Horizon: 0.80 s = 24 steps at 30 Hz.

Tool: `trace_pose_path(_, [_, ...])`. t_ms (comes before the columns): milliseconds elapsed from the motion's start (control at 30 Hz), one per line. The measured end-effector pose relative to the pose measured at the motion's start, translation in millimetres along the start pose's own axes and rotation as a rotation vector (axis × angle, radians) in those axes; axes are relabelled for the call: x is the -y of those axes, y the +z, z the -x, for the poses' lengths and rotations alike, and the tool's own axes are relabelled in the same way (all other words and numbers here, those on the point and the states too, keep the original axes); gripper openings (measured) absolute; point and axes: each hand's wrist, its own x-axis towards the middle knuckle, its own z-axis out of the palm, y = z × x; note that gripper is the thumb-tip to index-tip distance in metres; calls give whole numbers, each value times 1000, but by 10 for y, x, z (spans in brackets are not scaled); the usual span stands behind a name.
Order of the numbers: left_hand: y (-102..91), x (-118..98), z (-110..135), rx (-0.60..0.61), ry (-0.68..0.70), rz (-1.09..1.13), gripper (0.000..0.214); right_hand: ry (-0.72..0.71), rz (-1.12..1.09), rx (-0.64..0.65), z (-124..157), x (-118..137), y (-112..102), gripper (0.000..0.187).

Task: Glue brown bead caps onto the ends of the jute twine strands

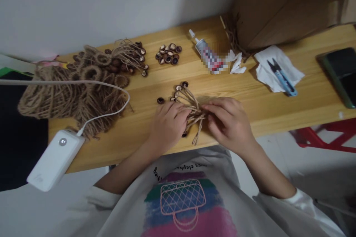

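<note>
Both hands are on it: the left hand (pixel 168 124) and the right hand (pixel 229 122) each have a closed grip on the twine bundle (pixel 194 113), low in the middle of the frame at the worktop's (pixel 278 107) near edge. Its strands fan upward, tipped with brown beads (pixel 180 87). One loose bead (pixel 160 100) lies just left. Higher up sits a bead pile (pixel 168 53), a glue tube (pixel 208 55) to its right, snips (pixel 282 77) on tissue (pixel 289 64) farther right. Upper left, a twine heap (pixel 75 85); lower left, a white power bank (pixel 54 159).
</note>
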Motion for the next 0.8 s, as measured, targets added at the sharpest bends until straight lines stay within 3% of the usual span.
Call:
trace_pose_path(200, [93, -29, -68, -84, 104, -98, 9, 89, 155, 126, 71, -99, 7, 31])
trace_pose_path(333, [100, -37, -71, -129, 183, -210, 12, 56, 73, 118, 77, -191, 28, 17])
trace_pose_path(567, [20, 45, -102, -242, 426, -352, 10, -28, -16, 205, 20, -274, -64, 17])
trace_pose_path(800, [-57, 58, -222, -169, 579, -395, 13, -72, 20, 215, 45, -348, -37, 22])
